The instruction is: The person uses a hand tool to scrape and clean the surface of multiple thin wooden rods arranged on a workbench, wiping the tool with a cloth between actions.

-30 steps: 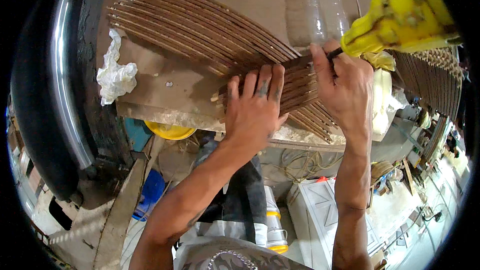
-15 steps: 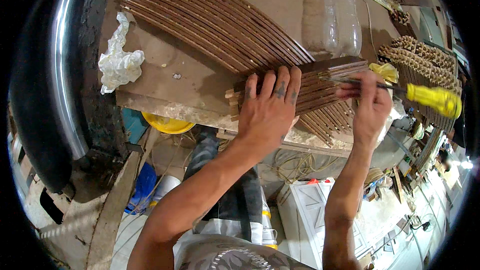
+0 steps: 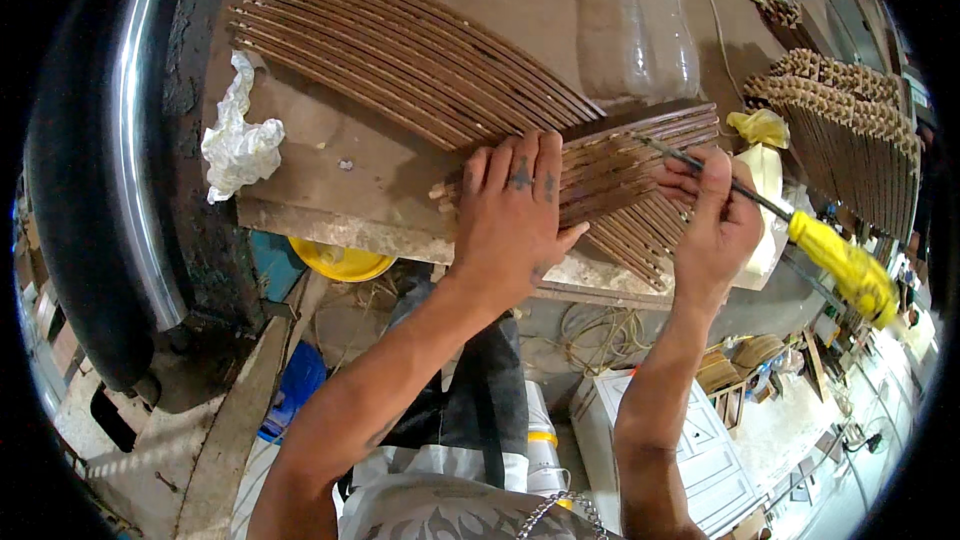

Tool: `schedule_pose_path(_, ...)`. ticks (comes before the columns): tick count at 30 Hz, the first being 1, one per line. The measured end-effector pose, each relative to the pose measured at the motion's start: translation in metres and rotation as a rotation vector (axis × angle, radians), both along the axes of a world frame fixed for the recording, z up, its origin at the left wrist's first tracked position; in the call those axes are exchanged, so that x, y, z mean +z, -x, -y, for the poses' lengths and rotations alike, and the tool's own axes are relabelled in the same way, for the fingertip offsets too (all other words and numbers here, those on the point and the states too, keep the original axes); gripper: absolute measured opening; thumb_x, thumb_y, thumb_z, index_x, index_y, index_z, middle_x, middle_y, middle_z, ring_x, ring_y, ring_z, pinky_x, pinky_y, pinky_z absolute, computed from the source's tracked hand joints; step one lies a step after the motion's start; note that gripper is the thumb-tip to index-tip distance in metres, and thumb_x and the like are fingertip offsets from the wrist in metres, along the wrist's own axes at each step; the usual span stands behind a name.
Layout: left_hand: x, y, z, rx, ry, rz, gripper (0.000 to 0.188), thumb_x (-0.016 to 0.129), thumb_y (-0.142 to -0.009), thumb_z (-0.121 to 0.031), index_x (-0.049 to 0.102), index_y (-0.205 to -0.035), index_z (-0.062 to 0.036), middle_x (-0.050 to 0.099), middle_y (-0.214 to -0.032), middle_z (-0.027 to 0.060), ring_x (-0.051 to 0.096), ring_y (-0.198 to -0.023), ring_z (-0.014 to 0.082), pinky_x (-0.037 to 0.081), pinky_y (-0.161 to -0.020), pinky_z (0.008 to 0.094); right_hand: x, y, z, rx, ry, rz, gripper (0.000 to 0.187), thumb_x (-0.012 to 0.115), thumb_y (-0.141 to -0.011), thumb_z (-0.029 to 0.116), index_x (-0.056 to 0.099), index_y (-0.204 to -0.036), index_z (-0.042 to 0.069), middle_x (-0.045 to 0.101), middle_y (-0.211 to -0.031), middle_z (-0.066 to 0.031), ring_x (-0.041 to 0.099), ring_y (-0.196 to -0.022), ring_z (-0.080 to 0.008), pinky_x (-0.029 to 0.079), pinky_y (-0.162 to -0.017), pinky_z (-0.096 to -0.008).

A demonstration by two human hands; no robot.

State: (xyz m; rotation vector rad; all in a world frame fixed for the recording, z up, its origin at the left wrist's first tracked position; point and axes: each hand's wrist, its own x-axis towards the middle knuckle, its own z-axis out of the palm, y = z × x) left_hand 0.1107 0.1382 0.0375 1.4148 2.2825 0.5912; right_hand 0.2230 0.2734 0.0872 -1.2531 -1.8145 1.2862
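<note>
My left hand (image 3: 508, 215) lies over a bundle of brown wooden slats (image 3: 635, 165), its fingers across the top and its thumb at the near side. Pinched by the shaft in my right hand (image 3: 718, 225) is a screwdriver (image 3: 845, 268), its yellow handle pointing down to the right. The shaft's tip reaches the upper face of the bundle; whether it touches I cannot tell. Beneath the bundle, at an angle, a row of long curved brown slats (image 3: 400, 50) lies on the workbench (image 3: 330, 205).
Crumpled whitish paper (image 3: 240, 145) lies at the left. Clear plastic wrap (image 3: 640, 30) is at the back. Stacked slats with pale ends (image 3: 850, 140) stand at the right, past a yellow-topped white item (image 3: 762, 130). Below the bench are a yellow bucket (image 3: 345, 260) and a white panelled cabinet (image 3: 670, 440).
The screwdriver has tilted, its handle swinging lower and its shaft showing more clearly over the slats. My left hand still holds the bundle. The whole view has shifted slightly.
</note>
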Motion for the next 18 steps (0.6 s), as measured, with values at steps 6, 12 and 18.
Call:
schedule_pose_path(6, -0.002, -0.001, -0.001, 0.011, -0.052, -0.029, 0.092, 0.079, -0.073, -0.045, 0.038, -0.140, 0.0034, 0.049, -0.134, 0.0200, 0.047, -0.121, 0.0367, 0.032, -0.106, 0.0491, -0.001, 0.014, 0.003, -0.054, -0.029, 0.115, 0.034, 0.056, -0.102, 0.027, 0.063, -0.092, -0.004, 0.071, -0.076, -0.0122, 0.071, -0.068, -0.0163, 0.056, -0.061, -0.0274)
schedule_pose_path(12, -0.003, 0.001, 0.000, 0.022, -0.122, -0.051, 0.090, 0.082, -0.069, -0.042, 0.041, -0.136, 0.0017, 0.053, -0.129, 0.0187, 0.051, -0.114, 0.0360, 0.037, -0.101, 0.0486, 0.000, 0.016, -0.001, 0.014, -0.127, 0.215, 0.031, 0.058, -0.101, 0.026, 0.064, -0.090, -0.003, 0.071, -0.071, -0.0114, 0.072, -0.066, -0.0157, 0.055, -0.059, -0.0267)
schedule_pose_path(18, -0.002, 0.001, -0.001, 0.023, -0.065, -0.062, 0.090, 0.083, -0.067, -0.043, 0.042, -0.135, 0.0010, 0.053, -0.128, 0.0179, 0.051, -0.115, 0.0349, 0.038, -0.101, 0.0479, 0.003, 0.015, -0.005, 0.152, -0.178, 0.355, 0.037, 0.055, -0.102, 0.030, 0.064, -0.093, -0.005, 0.069, -0.077, -0.0129, 0.070, -0.069, -0.0165, 0.055, -0.062, -0.0265)
